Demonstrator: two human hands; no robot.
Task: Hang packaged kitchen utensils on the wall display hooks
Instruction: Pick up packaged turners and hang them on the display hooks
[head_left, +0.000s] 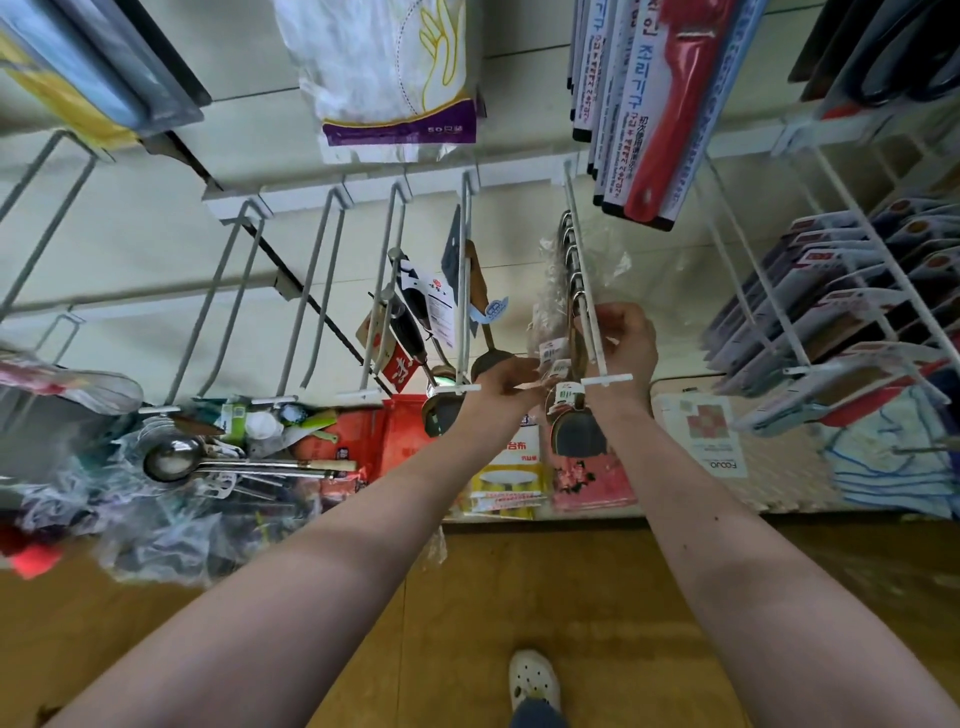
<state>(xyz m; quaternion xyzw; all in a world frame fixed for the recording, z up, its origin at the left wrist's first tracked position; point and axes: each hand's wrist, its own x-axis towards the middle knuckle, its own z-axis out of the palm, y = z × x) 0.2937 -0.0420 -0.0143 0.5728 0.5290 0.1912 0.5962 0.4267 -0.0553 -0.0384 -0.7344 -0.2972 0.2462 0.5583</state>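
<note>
A white double-wire hook (586, 291) juts from the wall at centre right, with several ladles in clear plastic sleeves (551, 312) hanging on it. My right hand (626, 343) grips the hook's front end beside the packages. My left hand (506, 382) pinches the labelled top of the frontmost packaged ladle (574, 426), whose dark bowl hangs just below the hook's white price bar (607, 379). The ladle handles are largely hidden by plastic and by my fingers.
Empty white hooks (311, 291) line the wall to the left. Two more hold utensils (415, 312). A pile of loose ladles and packages (208, 457) lies on the shelf at lower left. Carded goods (810, 322) hang at right, glove packs (395, 78) above. Wooden floor below.
</note>
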